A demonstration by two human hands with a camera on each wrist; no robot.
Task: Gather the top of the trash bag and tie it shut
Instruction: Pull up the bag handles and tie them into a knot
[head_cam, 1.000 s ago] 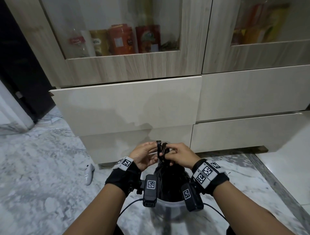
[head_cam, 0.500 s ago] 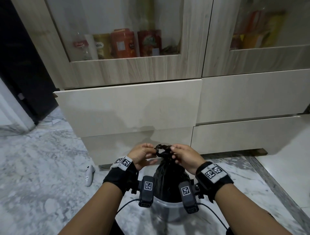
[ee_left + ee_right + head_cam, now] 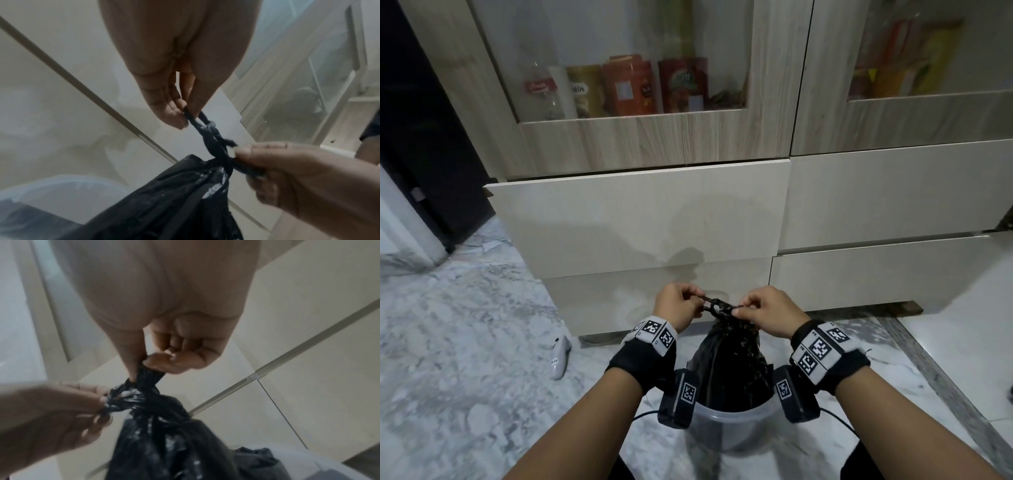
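Trash bag (image 3: 729, 363) in bin (image 3: 726, 428) on floor (image 3: 465, 342), before cabinet drawers (image 3: 637, 219). Left hand (image 3: 677, 306) left of knot (image 3: 717, 307), right hand (image 3: 770, 311) right. Remote (image 3: 560, 356) on floor, left.

Straight ahead we're blocked by the pale wood-grain cabinet w/ flat drawer fronts (image 3: 647, 219), close behind both hands. Below, the black plastic trash bag (image 3: 729, 363) fills the clear plastic bin (image 3: 722, 428), so no way down betw. our wrists. Left hand (image 3: 678, 306) and right hand (image 3: 770, 311) sit near each other w/ the twisted bag top between. Open grey marble floor (image 3: 465, 342) to the left, only a small white handheld remote (image 3: 560, 356) lying there. Right side: bare floor along the cabinet base.
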